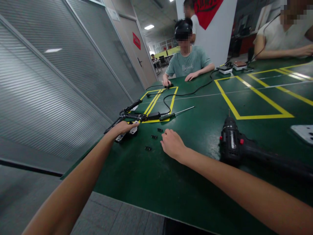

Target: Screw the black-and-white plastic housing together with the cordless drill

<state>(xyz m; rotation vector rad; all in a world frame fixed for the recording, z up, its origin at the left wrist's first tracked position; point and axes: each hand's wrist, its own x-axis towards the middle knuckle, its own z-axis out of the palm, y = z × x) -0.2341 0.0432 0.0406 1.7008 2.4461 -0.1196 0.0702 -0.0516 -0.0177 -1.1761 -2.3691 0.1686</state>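
Note:
My left hand (124,126) is closed on a black part with white plates (134,130) near the table's left edge; the thumb side shows, and most fingers are hidden. Just behind it lies a black jointed metal frame (133,116). My right hand (172,142) rests on the green table with its fingers curled; whether anything is inside them is hidden. To its left are several small black pieces, among them one at the front (148,148) and one nearer the fingertips (159,130). A screwdriver (168,116) with a dark handle lies beyond that hand.
A black power drill (231,140) lies to the right on the green table (195,199). A black cable (190,94) runs across the yellow tape. A person in a headset (188,60) sits opposite, a hand on a small black object; another person sits at right. A glass partition (61,81) borders the left.

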